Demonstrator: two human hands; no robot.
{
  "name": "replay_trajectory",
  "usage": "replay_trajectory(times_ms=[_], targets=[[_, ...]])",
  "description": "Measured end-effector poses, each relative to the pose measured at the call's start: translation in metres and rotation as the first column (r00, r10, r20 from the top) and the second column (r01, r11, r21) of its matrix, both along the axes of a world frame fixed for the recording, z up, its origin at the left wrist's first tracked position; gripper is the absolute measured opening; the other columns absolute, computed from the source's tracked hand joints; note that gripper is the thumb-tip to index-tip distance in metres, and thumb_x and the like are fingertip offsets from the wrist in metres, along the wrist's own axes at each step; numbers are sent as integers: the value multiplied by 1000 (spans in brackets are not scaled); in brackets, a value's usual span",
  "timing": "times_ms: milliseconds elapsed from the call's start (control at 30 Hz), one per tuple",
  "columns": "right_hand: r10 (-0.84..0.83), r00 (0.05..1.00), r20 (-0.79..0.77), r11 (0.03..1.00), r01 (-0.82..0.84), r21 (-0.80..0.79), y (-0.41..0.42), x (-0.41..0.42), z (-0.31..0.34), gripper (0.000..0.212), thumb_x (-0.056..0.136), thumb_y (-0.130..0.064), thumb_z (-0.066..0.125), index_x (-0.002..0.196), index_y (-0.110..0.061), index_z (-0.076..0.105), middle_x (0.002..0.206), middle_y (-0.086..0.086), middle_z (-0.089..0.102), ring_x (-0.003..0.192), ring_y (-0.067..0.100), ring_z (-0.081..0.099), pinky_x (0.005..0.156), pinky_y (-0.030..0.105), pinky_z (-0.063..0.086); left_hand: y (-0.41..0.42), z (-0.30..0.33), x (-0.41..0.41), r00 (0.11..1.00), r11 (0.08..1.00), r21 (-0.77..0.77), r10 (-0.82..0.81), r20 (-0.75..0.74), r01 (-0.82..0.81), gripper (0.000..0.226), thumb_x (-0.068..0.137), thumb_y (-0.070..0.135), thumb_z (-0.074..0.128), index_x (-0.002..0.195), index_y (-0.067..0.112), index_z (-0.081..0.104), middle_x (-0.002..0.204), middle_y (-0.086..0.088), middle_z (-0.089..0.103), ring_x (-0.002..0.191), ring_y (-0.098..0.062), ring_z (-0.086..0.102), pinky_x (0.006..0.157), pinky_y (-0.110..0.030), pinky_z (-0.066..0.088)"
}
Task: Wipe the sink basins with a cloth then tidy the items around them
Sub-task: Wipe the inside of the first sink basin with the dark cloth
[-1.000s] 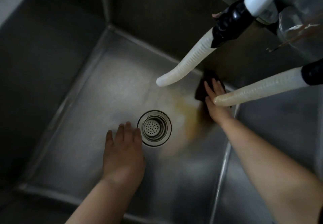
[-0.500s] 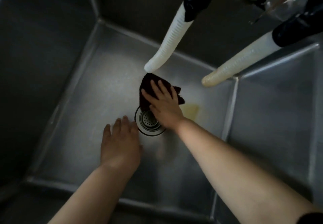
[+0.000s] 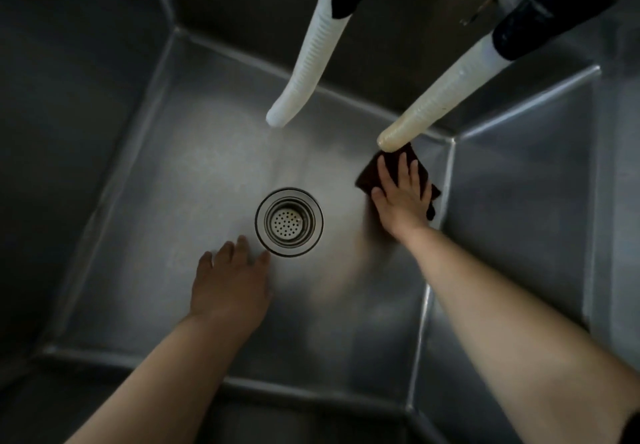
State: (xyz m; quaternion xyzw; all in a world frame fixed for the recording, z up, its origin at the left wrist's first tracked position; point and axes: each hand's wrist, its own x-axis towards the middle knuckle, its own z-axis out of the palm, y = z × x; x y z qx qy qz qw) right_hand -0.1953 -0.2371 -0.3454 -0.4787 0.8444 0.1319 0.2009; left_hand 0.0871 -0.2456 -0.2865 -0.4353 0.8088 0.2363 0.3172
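Head view, only view logged. You are pressing your right hand (image 3: pixel 401 197) flat on the dark cloth (image 3: pixel 370 173), fingers spread and straight, nothing curled round it; the cloth is lying on the basin floor at about 2 o'clock from the drain strainer (image 3: pixel 289 221), close to the right wall of the sink basin (image 3: pixel 519 166) and just under the tip of the right hose (image 3: pixel 436 104). Your left hand (image 3: pixel 230 284) is resting open, palm down, on the floor at roughly 7 o'clock of the strainer, fingertips just beside its rim, holding nothing.

Judgement: you are working the floor of this basin, and the far right corner is the spot in hand. To do it well, you are best keeping the palm weighted over the cloth's middle so its loose edges are not folding under, then running it along the seam where floor meets wall. The left hose (image 3: pixel 304 72) is hanging at 12 o'clock of the strainer; be steering the cloth under both hose tips, not into them. The left hand is serving as a brace.
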Motion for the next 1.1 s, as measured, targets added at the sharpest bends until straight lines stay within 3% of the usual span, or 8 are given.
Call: replay_trajectory(times_ms=[133,300,433,500,600,700,833,1100], targets=[[6,999,32,1000,-6,-9,34,52,-1,60,97,-45,28,148,-39,-2,157,4,-16,144,25,-17,113,51,-7,3,-2,1,1000,1000,24,-15,16,14,58,98,40,34,151,28,12,159,-12,-2,145,-30,6,116,-44,12],[345,935,80,936,-336,-108,93,117,-9,64,85,-49,33,147,-35,23,155,15,18,142,37,11,107,60,12,4,-7,2,1000,999,35,-21,21,20,59,98,38,34,151,29,10,158,-14,-6,145,-32,3,116,-44,11],[590,803,87,804,-576,-145,137,120,-11,68,87,-50,39,148,-37,15,155,10,17,141,34,12,112,58,7,3,-5,2,999,998,53,-30,26,28,64,96,43,39,151,30,9,158,-12,-8,146,-31,1,116,-43,11],[625,777,79,780,-616,-113,137,104,-11,66,85,-51,38,147,-37,20,153,8,24,141,31,16,110,55,6,3,-6,3,999,998,50,-30,21,29,65,96,45,40,151,30,9,159,-11,-8,146,-30,2,116,-43,13],[442,896,34,897,-440,-48,114,76,-10,64,82,-52,36,143,-34,28,152,10,30,139,31,17,108,51,11,4,-8,5,1000,998,54,-18,11,17,66,95,46,41,151,31,9,159,-10,-9,146,-30,2,116,-42,15],[268,963,-13,963,-268,-10,71,37,-8,63,90,-52,32,149,-36,13,159,8,4,145,29,-1,112,50,2,4,-9,5,1000,998,70,4,-2,-4,66,95,44,42,151,31,10,159,-9,-10,146,-30,0,115,-41,16],[121,992,-28,993,-121,17,3,-18,-1,66,95,-51,34,148,-40,-3,158,3,-14,144,25,-15,114,50,-2,2,-13,5,1000,995,94,21,-5,-20,66,95,44,41,151,32,8,159,-8,-12,145,-29,-3,115,-41,16],[7,997,-80,999,-4,38,-28,-56,4,66,96,-51,31,149,-33,-4,158,5,-13,145,24,-12,116,45,-2,1,-15,6,1000,996,92,5,2,-6,65,95,45,40,151,33,7,159,-7,-12,146,-29,-3,115,-41,17]])
